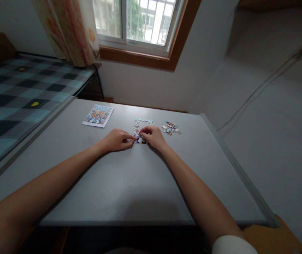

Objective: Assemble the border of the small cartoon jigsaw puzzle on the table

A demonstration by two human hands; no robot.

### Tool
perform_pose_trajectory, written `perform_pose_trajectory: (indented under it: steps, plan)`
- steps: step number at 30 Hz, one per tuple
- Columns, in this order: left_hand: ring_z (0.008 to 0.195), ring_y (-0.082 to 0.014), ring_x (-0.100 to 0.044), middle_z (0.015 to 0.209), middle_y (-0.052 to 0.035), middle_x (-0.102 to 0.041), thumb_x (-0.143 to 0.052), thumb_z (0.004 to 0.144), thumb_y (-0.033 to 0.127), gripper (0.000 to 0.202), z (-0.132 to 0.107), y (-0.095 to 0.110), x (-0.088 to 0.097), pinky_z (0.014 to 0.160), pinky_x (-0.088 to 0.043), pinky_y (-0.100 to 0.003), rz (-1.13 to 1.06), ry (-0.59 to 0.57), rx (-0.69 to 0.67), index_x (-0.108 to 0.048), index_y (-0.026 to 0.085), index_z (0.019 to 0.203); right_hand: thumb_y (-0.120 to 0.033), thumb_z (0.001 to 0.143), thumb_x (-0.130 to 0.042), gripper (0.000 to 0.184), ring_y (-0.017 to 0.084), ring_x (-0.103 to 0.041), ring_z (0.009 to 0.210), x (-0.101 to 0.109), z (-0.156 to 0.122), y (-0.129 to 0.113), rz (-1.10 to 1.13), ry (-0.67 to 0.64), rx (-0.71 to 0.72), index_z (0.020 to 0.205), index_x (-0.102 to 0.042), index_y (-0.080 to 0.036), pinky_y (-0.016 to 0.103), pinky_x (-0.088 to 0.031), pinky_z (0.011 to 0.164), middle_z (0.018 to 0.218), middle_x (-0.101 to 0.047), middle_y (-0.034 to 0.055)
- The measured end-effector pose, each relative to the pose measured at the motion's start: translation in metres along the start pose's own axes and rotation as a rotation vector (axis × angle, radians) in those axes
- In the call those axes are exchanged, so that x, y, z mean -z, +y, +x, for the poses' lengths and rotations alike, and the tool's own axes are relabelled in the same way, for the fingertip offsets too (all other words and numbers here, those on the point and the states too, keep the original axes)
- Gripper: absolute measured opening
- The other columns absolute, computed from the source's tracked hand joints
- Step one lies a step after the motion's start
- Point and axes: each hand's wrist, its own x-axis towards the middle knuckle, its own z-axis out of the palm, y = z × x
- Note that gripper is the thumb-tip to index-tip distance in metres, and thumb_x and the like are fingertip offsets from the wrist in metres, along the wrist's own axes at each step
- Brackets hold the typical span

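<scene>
A partly joined jigsaw puzzle [143, 120] lies flat on the table, its border forming a frame with an open middle. My left hand [119, 139] rests at the puzzle's lower left corner, index finger stretched onto its edge and holding nothing. My right hand [153, 137] is over the lower right part, with thumb and index finger pinched on a small puzzle piece [140, 134] at the inner left side. The right hand hides part of the puzzle's right border. To the right lies a loose heap of puzzle pieces [171, 127].
A printed picture card [98, 115] lies at the table's back left. The grey-white table [114, 190] has a raised strip [241, 173] along its right side, near the wall. A bed with a checked cover [34, 86] adjoins on the left. A window [137, 24] is behind.
</scene>
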Motion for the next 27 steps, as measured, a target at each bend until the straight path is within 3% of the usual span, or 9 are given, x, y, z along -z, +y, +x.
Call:
perform_pose_trajectory:
  steps: [9,14,27]
  plan:
    - [0.053,-0.0115,-0.061,0.067,-0.0020,-0.072,-0.055,0.086,0.030,0.029,0.0000,-0.0003,0.0004,0.055,-0.038,-0.021,0.013,-0.004,0.005,-0.077,0.023,0.102,-0.016,0.079,-0.063,0.017,0.016,-0.066,0.076,-0.0037,-0.0026,-0.0052,-0.153,-0.032,0.052,0.087,-0.077,-0.022,0.029,-0.050,0.077,0.083,-0.075,0.0023]
    - [0.051,-0.0108,-0.059,0.065,-0.0017,-0.071,-0.054,0.086,0.029,0.029,0.0008,0.0013,0.0021,0.055,-0.038,-0.021,0.006,-0.011,0.007,-0.077,0.022,0.103,-0.017,0.081,-0.064,0.015,0.015,-0.063,0.078,-0.0024,-0.0027,-0.0064,-0.292,-0.030,0.077,0.088,-0.077,-0.019,0.029,-0.047,0.079,0.085,-0.071,0.0055]
    - [0.052,-0.0106,-0.059,0.065,-0.0015,-0.071,-0.054,0.086,0.031,0.029,-0.0011,-0.0039,-0.0029,0.054,-0.037,-0.021,0.022,0.009,-0.014,-0.076,0.023,0.104,-0.019,0.083,-0.063,0.014,0.015,-0.060,0.080,-0.0046,-0.0024,-0.0057,-0.350,-0.056,0.036,0.089,-0.076,-0.019,0.029,-0.044,0.080,0.086,-0.068,0.0044]
